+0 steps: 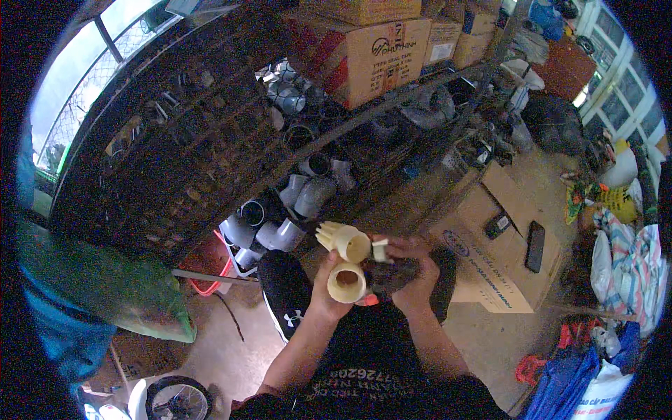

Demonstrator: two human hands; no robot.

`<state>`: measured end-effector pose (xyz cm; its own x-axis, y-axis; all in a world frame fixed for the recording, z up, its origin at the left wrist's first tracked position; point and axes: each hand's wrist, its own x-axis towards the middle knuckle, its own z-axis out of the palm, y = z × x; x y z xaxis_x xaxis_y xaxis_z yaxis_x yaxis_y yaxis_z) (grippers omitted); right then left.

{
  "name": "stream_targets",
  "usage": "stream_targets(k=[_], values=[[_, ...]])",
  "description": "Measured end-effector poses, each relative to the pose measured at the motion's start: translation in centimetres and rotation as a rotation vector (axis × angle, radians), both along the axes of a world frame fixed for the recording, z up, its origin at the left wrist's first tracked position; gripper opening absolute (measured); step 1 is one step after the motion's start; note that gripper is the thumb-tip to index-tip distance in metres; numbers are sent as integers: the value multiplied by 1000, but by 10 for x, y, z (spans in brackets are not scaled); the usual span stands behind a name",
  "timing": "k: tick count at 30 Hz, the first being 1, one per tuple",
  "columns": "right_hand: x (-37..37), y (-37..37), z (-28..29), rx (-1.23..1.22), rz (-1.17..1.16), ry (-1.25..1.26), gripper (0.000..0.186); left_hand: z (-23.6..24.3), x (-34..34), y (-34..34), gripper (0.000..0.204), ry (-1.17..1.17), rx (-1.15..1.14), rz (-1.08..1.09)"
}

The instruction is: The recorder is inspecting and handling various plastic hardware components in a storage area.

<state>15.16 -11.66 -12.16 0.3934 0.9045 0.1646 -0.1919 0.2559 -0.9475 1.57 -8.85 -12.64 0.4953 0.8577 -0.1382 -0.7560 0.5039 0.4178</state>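
In front of my lap, my left hand [327,288] is closed around a cream plastic fitting with a round open mouth [346,282]. Just above it and against the same fingers sits a second cream tubular part [348,242], with ribbed prongs fanning to the left. My right hand [418,275] is curled close by on the right, its fingers somewhat blurred. At its fingertips is a small cream plastic piece [380,250]. A dark patch [392,276] lies between the hands; its kind cannot be made out. A red-orange bit shows below the lower fitting.
Grey pipe elbows [315,197] fill a crate ahead. A dark rack [189,154] stands on the left, with cardboard boxes [385,59] behind. Flattened cardboard [483,259] carries a black phone [535,246] and another small dark device [498,225]. Striped sacks [623,266] lie right.
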Motion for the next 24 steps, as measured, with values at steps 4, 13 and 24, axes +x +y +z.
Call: stream_targets(k=[4,13,24], values=[[2,12,19,447,-56,-770,52,-8,4,-6,57,-91,-139,7],[4,-2,14,441,-119,-972,58,-7,3,-14,61,-55,-46,-101],[10,-11,50,70,286,-1070,50,-17,-1,-15,59,36,-24,-65]])
